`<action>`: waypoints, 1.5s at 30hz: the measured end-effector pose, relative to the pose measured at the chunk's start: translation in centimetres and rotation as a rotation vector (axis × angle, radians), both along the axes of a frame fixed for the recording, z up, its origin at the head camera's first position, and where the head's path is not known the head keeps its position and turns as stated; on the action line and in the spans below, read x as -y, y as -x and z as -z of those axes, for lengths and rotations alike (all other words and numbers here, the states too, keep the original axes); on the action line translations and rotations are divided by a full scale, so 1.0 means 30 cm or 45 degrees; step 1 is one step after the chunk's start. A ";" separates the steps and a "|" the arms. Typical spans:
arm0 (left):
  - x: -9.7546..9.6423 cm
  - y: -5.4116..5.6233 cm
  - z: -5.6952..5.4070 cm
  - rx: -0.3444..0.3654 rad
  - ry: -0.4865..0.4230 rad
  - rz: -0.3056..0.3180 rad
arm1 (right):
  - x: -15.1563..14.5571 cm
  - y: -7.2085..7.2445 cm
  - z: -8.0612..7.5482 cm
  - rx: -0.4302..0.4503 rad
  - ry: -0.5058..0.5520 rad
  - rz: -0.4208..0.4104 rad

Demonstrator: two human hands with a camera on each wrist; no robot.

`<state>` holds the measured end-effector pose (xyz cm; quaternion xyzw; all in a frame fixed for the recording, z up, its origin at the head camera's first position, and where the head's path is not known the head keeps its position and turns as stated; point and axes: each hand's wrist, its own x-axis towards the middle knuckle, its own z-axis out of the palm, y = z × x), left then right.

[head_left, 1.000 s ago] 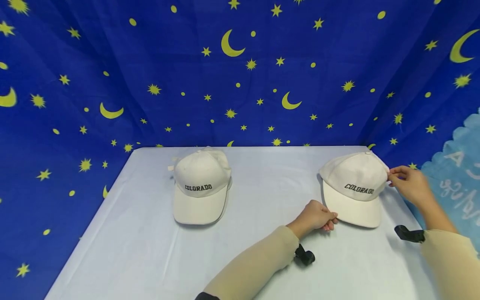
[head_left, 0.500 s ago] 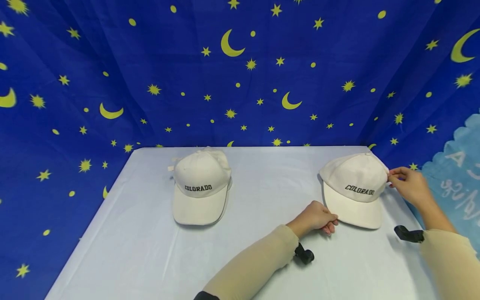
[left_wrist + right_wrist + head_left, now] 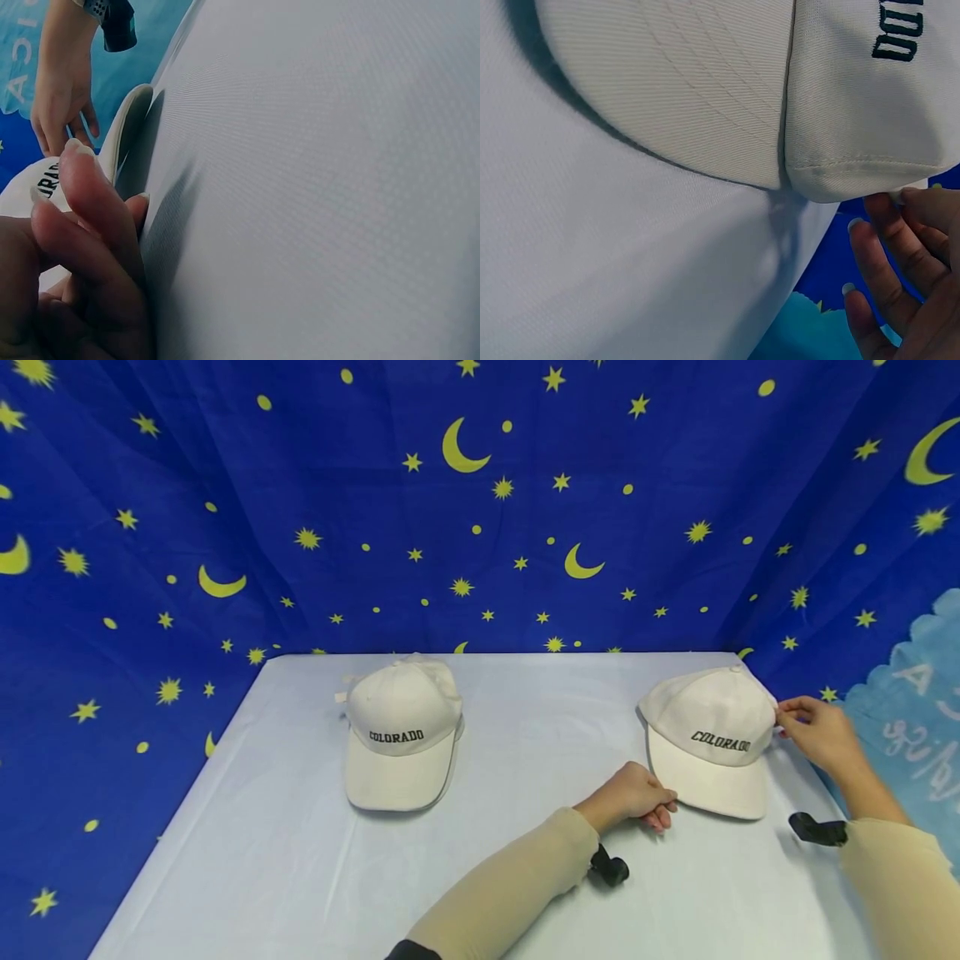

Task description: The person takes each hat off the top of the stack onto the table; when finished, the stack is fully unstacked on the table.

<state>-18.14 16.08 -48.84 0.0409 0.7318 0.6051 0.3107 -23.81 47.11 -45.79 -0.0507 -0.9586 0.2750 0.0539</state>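
A cream cap [image 3: 707,727] lettered COLORADO sits at the bench's [image 3: 540,727] right end. The left grip [image 3: 632,793], thumb and fingers closed together, pinches its brim [image 3: 708,783]; the right grip [image 3: 821,735], other fingers spread, pinches the crown's side. A second cap [image 3: 401,735] lies well apart, leftward.

The cap [image 3: 708,718] you are holding is off-white, with dark "COLORADO" lettering [image 3: 720,742] across the front of its rounded crown [image 3: 712,697], which sits uppermost. It is toward the far right corner of the white table [image 3: 551,718], its curved brim [image 3: 705,782] facing you and turned slightly right, so the lettering slopes down to the right. Your left hand [image 3: 637,793] pinches the brim's left edge; your right hand [image 3: 821,731] pinches the crown's lower edge on the right. Faint stitching lines curve across the brim.
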 end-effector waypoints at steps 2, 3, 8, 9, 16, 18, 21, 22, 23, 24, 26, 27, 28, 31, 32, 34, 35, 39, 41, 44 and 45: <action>-0.001 0.000 0.001 0.006 -0.003 0.001 | 0.001 0.001 0.001 0.011 -0.005 0.005; -0.001 0.000 0.001 0.007 -0.003 0.002 | 0.001 0.001 0.001 0.013 -0.007 0.007; 0.000 0.002 0.004 -0.005 -0.006 0.017 | 0.000 0.010 0.004 0.005 -0.020 0.008; 0.000 0.002 0.004 -0.009 -0.006 0.020 | -0.001 0.012 0.005 0.002 -0.023 0.006; 0.004 0.006 0.000 -0.048 0.034 0.057 | -0.004 0.021 0.014 -0.008 -0.042 -0.011; 0.006 0.007 -0.003 -0.065 0.060 0.065 | 0.000 0.018 0.014 -0.008 -0.050 -0.010; 0.008 0.009 -0.006 -0.083 0.080 0.075 | 0.007 0.015 0.012 -0.009 -0.068 -0.004; 0.008 0.009 -0.007 -0.085 0.082 0.078 | 0.008 0.015 0.013 -0.012 -0.072 -0.004; 0.009 0.009 -0.007 -0.086 0.082 0.078 | 0.009 0.015 0.013 -0.013 -0.078 -0.004; 0.009 0.009 -0.007 -0.088 0.084 0.080 | 0.008 0.015 0.014 -0.013 -0.079 -0.006; 0.010 0.009 -0.007 -0.090 0.082 0.088 | 0.008 0.014 0.017 -0.019 -0.088 -0.008; 0.011 0.008 -0.008 -0.088 0.077 0.092 | 0.008 0.013 0.018 -0.019 -0.089 -0.011; 0.012 0.008 -0.009 -0.089 0.075 0.098 | 0.008 0.012 0.019 -0.019 -0.093 -0.014; 0.016 0.007 -0.011 -0.089 0.064 0.122 | 0.013 0.009 0.019 -0.016 -0.105 -0.026; 0.017 0.007 -0.013 -0.089 0.062 0.129 | 0.014 0.008 0.016 -0.014 -0.105 -0.032; 0.020 0.008 -0.014 -0.086 0.052 0.141 | 0.017 0.007 0.014 -0.015 -0.112 -0.043; 0.020 0.009 -0.014 -0.084 0.044 0.148 | 0.018 0.006 0.013 -0.015 -0.114 -0.048; 0.023 0.013 -0.010 -0.075 0.014 0.171 | 0.019 0.005 0.010 -0.010 -0.120 -0.070; 0.022 0.015 -0.005 -0.069 0.003 0.185 | 0.018 0.006 0.010 -0.001 -0.116 -0.080; 0.024 0.017 0.000 -0.054 -0.008 0.204 | 0.019 0.005 0.013 0.021 -0.092 -0.091; 0.024 0.018 0.003 -0.048 -0.009 0.210 | 0.021 0.005 0.014 0.031 -0.082 -0.093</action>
